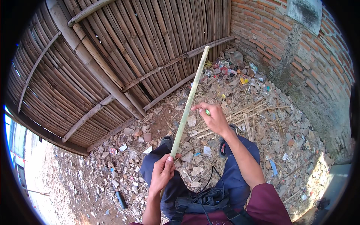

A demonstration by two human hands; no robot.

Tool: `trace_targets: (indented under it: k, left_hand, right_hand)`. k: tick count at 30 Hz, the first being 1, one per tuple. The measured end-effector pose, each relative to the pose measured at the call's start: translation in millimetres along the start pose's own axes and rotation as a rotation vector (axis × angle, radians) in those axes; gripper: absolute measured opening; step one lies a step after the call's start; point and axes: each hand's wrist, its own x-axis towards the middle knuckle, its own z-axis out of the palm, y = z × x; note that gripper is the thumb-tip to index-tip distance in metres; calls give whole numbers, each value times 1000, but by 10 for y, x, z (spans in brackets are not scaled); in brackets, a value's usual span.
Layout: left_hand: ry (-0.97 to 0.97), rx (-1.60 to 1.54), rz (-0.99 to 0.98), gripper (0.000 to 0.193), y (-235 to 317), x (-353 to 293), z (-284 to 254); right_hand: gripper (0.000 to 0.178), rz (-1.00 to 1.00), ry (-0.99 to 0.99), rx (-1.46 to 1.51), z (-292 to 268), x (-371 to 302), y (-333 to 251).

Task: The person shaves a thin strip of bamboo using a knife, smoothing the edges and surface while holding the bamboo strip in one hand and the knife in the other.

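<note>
A long, pale green bamboo strip (190,98) slants up and away from me, its far tip near the bamboo wall. My left hand (163,171) is closed around its lower end, with the thumb lying on top. Beside the middle of the strip is my right hand (213,119), fingers curled around a small bright-green object (207,112). Most of that object is hidden in the hand, so its kind does not show. The right index finger points at the strip's edge; whether it touches is hard to make out.
Rubble and litter cover the ground (262,150) around my feet. Thin bamboo slivers (249,112) lie right of the strip. A bamboo-slat wall (150,41) stands ahead and left, a brick wall (270,41) on the right. A black bag (204,202) with a cable rests at my waist.
</note>
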Motion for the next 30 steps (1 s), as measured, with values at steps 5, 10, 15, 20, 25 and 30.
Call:
trace_targets:
  k: [5,10,15,20,25,30]
  left_hand:
    - [-7,-1,11,39,14,6,30]
    - [-47,-27,-2,38,16,1,22]
    - [-45,-34,6,38,14,-12,49]
    - [-41,-16,12,38,2,-15,94]
    - [-9,-41,-18,35,36,-76,110]
    - [-63,-95,-67,35,-33,-208,172]
  right_hand:
    - [24,-234,131,-118,196,-4,241]
    - [20,-280,145,-228,261,-38,232]
    - [17,-264,168,-296,290,-46,206]
    - [13,-256,198,-343,323,-21,337]
    - [13,-248,268,-388,421,-10,343]
    - [13,-129,392,-376,275,97,476]
